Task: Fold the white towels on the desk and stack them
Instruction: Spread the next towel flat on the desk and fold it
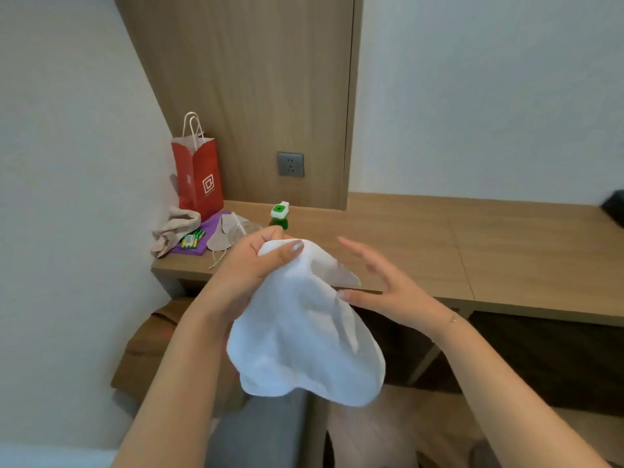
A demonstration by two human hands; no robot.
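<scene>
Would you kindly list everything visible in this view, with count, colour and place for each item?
white towel: one, white, held up in front of the desk edge, hanging loose
paper bag: one, red with white handles, far left of the desk against the wall
crumpled cloth: one, beige, left desk end beside the bag
purple sheet: one, purple, under a green packet
bottle: one, green with a white cap, behind the left hand
wall socket: one, grey, on the wooden panel
dark object: one, black, right desk edge, cut off
left hand: pinches the towel's top
right hand: open, thumb touching the towel
</scene>
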